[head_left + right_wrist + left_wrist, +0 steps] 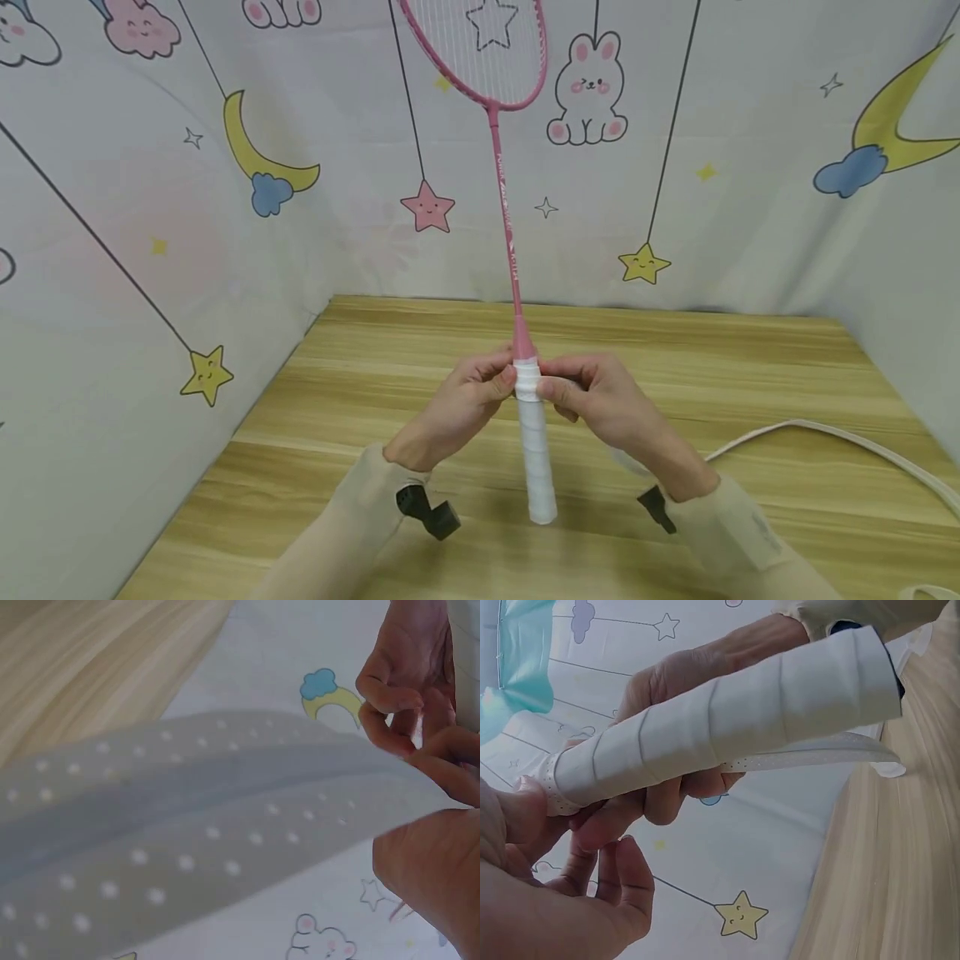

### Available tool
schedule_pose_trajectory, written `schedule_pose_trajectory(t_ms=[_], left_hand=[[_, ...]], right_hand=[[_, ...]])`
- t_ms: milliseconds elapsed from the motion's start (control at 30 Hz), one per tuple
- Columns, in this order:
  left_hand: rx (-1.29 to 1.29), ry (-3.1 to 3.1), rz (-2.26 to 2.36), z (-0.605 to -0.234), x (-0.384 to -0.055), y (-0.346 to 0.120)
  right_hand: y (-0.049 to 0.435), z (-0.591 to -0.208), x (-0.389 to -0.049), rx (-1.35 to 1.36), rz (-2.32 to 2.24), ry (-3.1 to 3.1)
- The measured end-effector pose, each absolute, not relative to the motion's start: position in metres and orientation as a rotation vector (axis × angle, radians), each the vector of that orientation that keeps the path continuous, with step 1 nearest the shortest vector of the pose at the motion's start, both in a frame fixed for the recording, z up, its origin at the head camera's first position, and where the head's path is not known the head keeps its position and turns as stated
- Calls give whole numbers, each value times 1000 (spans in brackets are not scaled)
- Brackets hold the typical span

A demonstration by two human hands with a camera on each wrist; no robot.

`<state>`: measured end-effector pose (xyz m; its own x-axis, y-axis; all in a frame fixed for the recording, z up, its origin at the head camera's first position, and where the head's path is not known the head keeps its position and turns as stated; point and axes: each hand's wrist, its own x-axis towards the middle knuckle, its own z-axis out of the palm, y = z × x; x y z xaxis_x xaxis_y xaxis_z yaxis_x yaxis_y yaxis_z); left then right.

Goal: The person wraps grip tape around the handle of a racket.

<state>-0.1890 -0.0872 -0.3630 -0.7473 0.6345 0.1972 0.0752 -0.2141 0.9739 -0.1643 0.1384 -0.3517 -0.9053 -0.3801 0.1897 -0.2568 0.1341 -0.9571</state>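
Observation:
A pink badminton racket (506, 217) stands tilted in front of me, head up, its handle (536, 467) wrapped in white overlapping turns. My left hand (461, 408) holds the top of the handle just below the pink cone, thumb on the near side. At that same height, my right hand (611, 404) pinches the white grip tape against the handle. Loose grip tape (187, 795), perforated with a raised middle ridge, runs out of the right fingers in the right wrist view. In the left wrist view, the tape (810, 754) trails behind the handle.
Beneath the hands lies a wood-grain table (375, 358). The tape's free length (810, 423) arcs over its right side, with another bit at the lower right corner. A white cloth (360, 250) printed with stars, moons and rabbits hangs behind and along the sides.

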Motion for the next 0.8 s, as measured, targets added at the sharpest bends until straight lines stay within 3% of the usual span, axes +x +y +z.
schedule_pose_trajectory(t_ms=[200, 467, 633, 800], left_hand=[[863, 2005, 1940, -358, -185, -84], [581, 2263, 2023, -356, -180, -73], [534, 2307, 2034, -357, -178, -71], [530, 2302, 2028, -358, -179, -74]], right_hand=[[137, -355, -162, -623, -1938, 2360], [123, -361, -159, -643, -1945, 2635], [119, -358, -153, -652, -1851, 2755], [116, -357, -145, -946, -1672, 3090]])
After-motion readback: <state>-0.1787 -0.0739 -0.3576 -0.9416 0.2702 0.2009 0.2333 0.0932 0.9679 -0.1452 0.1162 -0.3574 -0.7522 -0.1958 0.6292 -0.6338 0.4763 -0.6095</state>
